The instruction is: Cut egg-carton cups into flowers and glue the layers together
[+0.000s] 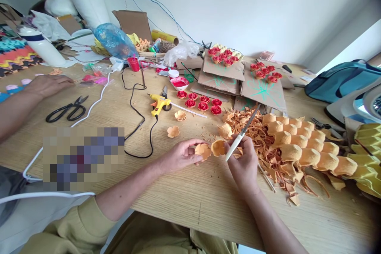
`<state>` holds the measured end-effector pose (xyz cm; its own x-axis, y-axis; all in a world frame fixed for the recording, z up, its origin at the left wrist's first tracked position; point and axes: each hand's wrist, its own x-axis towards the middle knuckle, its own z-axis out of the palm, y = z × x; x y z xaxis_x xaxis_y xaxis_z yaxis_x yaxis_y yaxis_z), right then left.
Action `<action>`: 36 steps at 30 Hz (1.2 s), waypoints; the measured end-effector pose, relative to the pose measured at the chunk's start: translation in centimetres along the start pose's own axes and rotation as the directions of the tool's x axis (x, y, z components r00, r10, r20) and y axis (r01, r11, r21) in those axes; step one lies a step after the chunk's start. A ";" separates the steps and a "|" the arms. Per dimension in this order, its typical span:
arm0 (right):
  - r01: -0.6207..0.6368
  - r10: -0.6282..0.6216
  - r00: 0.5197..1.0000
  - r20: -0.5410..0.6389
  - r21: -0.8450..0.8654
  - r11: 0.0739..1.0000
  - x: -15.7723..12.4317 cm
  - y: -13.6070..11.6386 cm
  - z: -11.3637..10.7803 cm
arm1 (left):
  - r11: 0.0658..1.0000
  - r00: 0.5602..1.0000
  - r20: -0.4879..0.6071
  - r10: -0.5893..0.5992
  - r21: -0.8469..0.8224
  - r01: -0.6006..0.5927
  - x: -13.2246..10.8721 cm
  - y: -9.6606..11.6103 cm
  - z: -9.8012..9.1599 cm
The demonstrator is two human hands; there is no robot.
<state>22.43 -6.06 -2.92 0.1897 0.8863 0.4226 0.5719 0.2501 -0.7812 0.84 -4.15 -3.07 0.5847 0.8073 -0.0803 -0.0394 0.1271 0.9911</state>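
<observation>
My left hand pinches a flat orange petal-shaped cutout of egg-carton pulp just above the wooden table. My right hand is closed on white-handled scissors whose blades point up and away, and its fingers also hold a cupped orange cutout right beside the flat one. The two pieces almost touch between my hands. An orange egg carton lies just right of my right hand, with a heap of orange scraps around it.
A yellow glue gun with a black cord, two loose orange cups, red paper roses, a bowl of red paint and cardboard sheets lie beyond. Another person's hand rests far left near black scissors.
</observation>
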 end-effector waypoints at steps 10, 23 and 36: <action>0.286 -0.280 0.958 0.069 -0.347 0.893 -0.3 0.0 1.1 | 0.806 0.890 -0.231 0.394 0.552 -0.214 -0.4 0.3 0.9; -0.028 -0.009 0.974 0.224 0.161 0.986 -1.4 -0.8 1.8 | 0.994 0.974 -0.225 0.030 0.110 -0.005 0.2 -0.8 1.4; -0.041 -0.033 0.932 0.360 0.198 0.979 -1.1 -1.3 1.3 | 0.980 0.975 -0.219 -0.033 0.187 0.075 -0.1 -0.5 1.4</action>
<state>20.41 -6.84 -2.99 -0.1295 0.9583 0.2548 0.3947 0.2855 -0.8733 1.96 -5.06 -3.38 0.3943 0.9092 -0.1340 0.1565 0.0773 0.9847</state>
